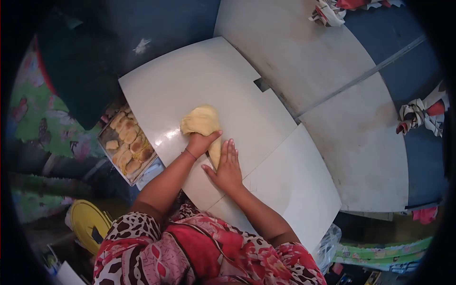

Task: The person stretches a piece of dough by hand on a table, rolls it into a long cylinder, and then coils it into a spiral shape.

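I see a soft, pale yellow lump of dough (201, 119) lying on a glossy white table (190, 71), closer to the left edge than to the right one and well in from the far corners. A narrow tail of it runs toward the near edge. I have the left hand (202, 144), with a thin red band (190, 154) at its wrist, clamped on the dough's neck; its thumb lies across, while most of its fingers are hidden from me. The right hand (227, 170) I see flat and unclenched, fingers straight and close together, thumb spread away, just beside the tail; I cannot tell whether it presses on it. Past the table's left edge I make out a rectangular metal tray (117, 169) of golden-brown baked pieces (129, 130).
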`<state>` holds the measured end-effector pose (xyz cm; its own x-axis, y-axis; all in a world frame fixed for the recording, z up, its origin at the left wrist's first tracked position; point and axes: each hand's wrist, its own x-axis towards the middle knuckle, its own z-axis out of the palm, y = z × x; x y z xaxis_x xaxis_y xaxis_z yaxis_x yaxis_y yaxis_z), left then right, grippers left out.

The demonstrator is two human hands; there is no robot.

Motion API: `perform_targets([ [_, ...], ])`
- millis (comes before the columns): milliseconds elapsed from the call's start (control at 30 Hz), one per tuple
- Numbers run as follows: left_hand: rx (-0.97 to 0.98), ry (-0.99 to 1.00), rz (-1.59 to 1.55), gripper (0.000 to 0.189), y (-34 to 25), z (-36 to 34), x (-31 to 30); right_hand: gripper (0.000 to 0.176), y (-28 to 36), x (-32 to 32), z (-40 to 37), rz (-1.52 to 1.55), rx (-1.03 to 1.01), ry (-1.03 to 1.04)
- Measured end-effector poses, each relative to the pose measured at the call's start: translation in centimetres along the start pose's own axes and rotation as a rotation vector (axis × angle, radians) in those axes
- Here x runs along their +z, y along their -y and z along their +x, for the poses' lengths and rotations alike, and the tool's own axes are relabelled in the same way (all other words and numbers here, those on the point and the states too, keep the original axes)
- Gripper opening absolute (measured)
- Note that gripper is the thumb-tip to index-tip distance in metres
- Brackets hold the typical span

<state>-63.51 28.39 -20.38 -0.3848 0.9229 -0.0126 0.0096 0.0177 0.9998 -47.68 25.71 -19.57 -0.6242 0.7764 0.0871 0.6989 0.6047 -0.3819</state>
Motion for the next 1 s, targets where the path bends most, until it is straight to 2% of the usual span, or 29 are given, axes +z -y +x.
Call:
perform_targets([
  [100, -0.039, 0.005, 0.019, 0.051, 0.2, -0.5, 0.1, 0.097, 0.1, 0.6, 0.8, -0.038, -0.067, -0.029],
  [233, 0.026, 0.056, 0.051, 0.053, -1.0, -1.2, 0.0, 0.085, 0.7, 0.6, 1.8, -0.109, -0.021, 0.013],
  [300, -0.029, 0.073, 0.051, 0.056, -1.7, -2.1, -0.3, 0.080, 0.4, 0.6, 1.6, -0.106, -0.020, 0.041],
  [367, -0.228, 0.192, -0.201, 0.058, -2.5, -2.5, -1.3, 0.075, 0.2, 0.7, 1.1, -0.073, -0.026, -0.012],
  [400, -0.188, 0.114, -0.391, 0.060, -0.5, -2.1, -1.5, 0.073, 0.1, 0.7, 0.9, -0.068, -0.061, -0.039],
  [433, -0.177, 0.116, -0.385, 0.060, -0.4, -2.4, -1.8, 0.071, 0.1, 0.6, 0.9, -0.064, -0.097, -0.066],
  [500, -0.173, -0.135, -0.904, 0.059, 0.1, -3.0, -2.3, 0.069, 0.3, 0.3, 0.7, -0.103, -0.121, -0.052],
  [567, -0.123, -0.169, -0.951, 0.061, 0.6, -3.0, -3.1, 0.067, 0.6, 0.2, 0.7, -0.137, -0.136, -0.035],
  [633, -0.142, -0.189, -1.129, 0.058, 0.8, -2.6, -3.9, 0.064, 0.8, -0.1, 0.2, -0.144, -0.137, 0.005],
  [733, -0.163, -0.099, -1.259, 0.053, 0.4, -1.1, -5.2, 0.063, 0.7, 0.1, 0.0, -0.182, -0.121, 0.007],
  [767, -0.165, -0.085, -1.261, 0.053, 0.1, -0.5, -5.5, 0.063, 0.7, 0.0, 0.1, -0.187, -0.112, -0.001],
  [833, -0.053, -0.091, -1.196, 0.041, -2.3, -0.8, -5.7, 0.062, 0.7, 0.1, -0.3, -0.176, -0.077, 0.022],
  [867, -0.065, -0.080, -1.200, 0.041, -2.1, 0.2, -6.3, 0.062, 0.6, 0.1, -0.4, -0.180, -0.061, 0.023],
  [933, -0.134, -0.198, -0.978, 0.034, -1.9, 2.4, -8.0, 0.061, 0.7, -0.1, -0.7, -0.163, -0.037, 0.038],
  [1000, -0.147, -0.173, -0.978, 0.032, -1.8, 3.8, -9.2, 0.061, 0.8, -0.1, -1.1, -0.162, -0.013, 0.033],
])
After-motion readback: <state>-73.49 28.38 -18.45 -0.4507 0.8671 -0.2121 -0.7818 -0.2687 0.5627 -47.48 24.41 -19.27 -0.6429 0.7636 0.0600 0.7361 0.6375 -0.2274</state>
